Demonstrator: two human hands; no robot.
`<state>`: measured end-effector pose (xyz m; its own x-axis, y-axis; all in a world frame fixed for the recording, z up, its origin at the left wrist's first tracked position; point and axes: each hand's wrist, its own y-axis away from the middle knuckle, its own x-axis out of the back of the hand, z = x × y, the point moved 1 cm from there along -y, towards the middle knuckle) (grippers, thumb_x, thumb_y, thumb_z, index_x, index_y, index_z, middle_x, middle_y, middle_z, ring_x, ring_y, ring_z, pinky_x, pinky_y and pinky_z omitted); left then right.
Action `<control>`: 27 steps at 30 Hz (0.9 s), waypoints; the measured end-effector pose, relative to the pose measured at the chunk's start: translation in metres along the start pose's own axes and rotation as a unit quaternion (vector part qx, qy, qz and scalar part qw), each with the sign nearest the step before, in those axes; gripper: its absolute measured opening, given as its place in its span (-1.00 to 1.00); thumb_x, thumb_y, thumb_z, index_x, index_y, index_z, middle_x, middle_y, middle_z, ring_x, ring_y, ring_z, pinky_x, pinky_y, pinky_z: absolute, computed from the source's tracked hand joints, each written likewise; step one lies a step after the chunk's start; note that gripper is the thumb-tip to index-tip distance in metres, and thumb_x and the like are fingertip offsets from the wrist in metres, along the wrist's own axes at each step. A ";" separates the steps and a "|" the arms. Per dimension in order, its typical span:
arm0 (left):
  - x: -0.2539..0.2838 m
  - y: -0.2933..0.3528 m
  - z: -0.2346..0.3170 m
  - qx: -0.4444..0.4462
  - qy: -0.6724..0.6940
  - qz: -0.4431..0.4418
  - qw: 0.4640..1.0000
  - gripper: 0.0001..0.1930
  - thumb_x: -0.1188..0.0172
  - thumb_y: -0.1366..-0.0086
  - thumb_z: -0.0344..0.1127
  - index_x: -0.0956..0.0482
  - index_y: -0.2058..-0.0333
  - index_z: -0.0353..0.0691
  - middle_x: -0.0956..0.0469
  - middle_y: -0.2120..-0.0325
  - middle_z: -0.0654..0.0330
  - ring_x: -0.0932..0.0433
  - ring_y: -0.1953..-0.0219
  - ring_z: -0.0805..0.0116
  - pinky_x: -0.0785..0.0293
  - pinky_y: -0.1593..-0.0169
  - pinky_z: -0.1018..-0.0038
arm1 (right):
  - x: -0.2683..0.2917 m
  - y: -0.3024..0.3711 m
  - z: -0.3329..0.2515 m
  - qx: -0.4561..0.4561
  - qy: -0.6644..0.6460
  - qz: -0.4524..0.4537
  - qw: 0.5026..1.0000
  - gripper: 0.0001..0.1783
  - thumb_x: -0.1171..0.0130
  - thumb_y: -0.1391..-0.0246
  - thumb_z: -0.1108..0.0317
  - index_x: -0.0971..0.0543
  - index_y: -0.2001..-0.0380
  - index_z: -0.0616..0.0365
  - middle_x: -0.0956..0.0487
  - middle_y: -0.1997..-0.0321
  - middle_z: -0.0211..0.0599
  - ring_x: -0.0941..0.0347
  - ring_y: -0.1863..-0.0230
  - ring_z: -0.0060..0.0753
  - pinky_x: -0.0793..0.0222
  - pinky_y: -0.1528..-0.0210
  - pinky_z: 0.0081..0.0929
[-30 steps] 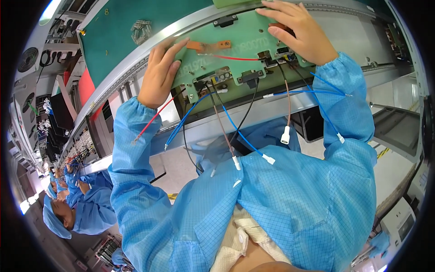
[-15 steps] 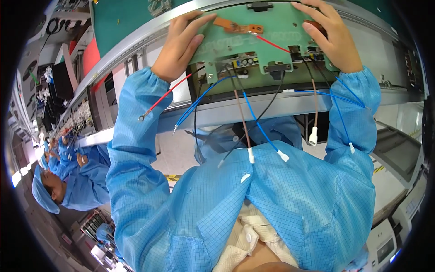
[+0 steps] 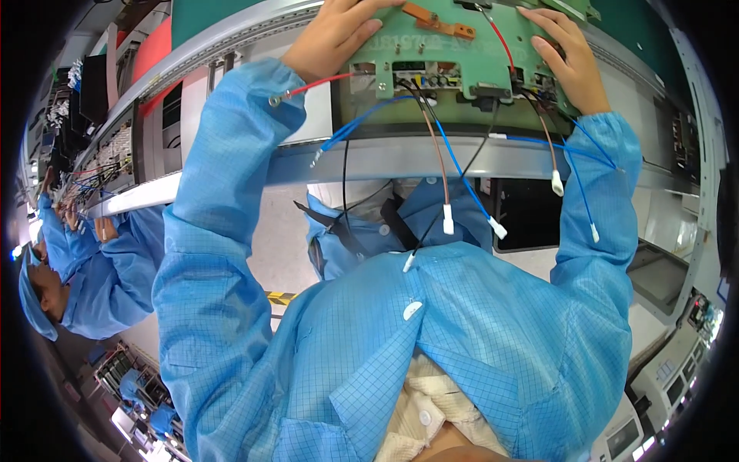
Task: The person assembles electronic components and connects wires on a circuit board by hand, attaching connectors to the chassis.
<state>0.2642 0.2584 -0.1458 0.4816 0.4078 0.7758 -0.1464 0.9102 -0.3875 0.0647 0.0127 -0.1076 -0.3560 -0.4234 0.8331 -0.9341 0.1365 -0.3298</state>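
A green plate [image 3: 431, 58] with cutouts lies over a circuit board [image 3: 439, 79]. My left hand [image 3: 331, 38] grips its left edge, thumb and fingers curved onto the plate. My right hand [image 3: 571, 65] holds the right edge with long, bent fingers; part of the plate is hidden under it. An orange-brown clip [image 3: 439, 23] sits on the plate between my hands. A red wire [image 3: 504, 42] stands up across the plate, and another red wire [image 3: 323, 85] with a ring terminal sticks out beside my left wrist. Blue wires [image 3: 450, 146] and a brown wire [image 3: 439, 154] with white connectors hang toward me.
A metal rail [image 3: 416, 162] runs along the near side of the work. Behind lies a green surface [image 3: 215, 19], with a red panel [image 3: 152, 58] to the left. Other people in blue work clothing sit at the left, one with a hand [image 3: 106, 229] at the line.
The red wire on the plate has swung from the clip to point away from me. The left red wire has swung up. Plate and hands sit higher in view; the view has shifted.
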 end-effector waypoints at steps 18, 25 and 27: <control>-0.038 -0.075 -0.058 0.163 -0.119 0.089 0.975 -0.73 0.06 -0.23 -0.24 -0.49 0.23 -0.29 -0.45 0.34 -0.10 -0.40 0.19 -0.12 -0.33 0.07 0.18 | -0.012 -0.054 0.108 0.087 0.030 -0.027 0.995 -0.57 0.04 -0.10 0.18 -0.44 -0.05 0.03 -0.40 0.08 -0.24 -0.29 -0.01 -0.25 -0.12 -0.10 -0.43; -0.057 -0.094 -0.067 0.060 -0.205 0.125 0.969 -0.76 0.05 -0.22 -0.26 -0.52 0.40 -0.31 -0.45 0.39 -0.06 -0.40 0.26 -0.06 -0.34 0.15 0.18 | -0.003 -0.051 0.123 0.084 0.058 -0.017 0.995 -0.57 0.03 -0.09 0.20 -0.45 -0.03 0.05 -0.38 0.09 -0.24 -0.30 0.02 -0.26 -0.15 -0.07 -0.44; -0.059 -0.098 -0.064 0.063 -0.203 0.123 0.969 -0.76 0.05 -0.23 -0.26 -0.52 0.40 -0.31 -0.45 0.39 -0.06 -0.40 0.26 -0.06 -0.34 0.15 0.18 | -0.001 -0.048 0.127 0.087 0.060 -0.012 0.994 -0.57 0.03 -0.08 0.20 -0.45 -0.03 0.05 -0.38 0.10 -0.24 -0.30 0.02 -0.26 -0.14 -0.08 -0.45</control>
<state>0.3050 0.1403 -0.1855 0.0434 0.5848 0.8100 -0.3300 0.7737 -0.5409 0.1129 -0.1077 -0.1491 -0.3432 -0.3137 0.8853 -0.9279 -0.0332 -0.3715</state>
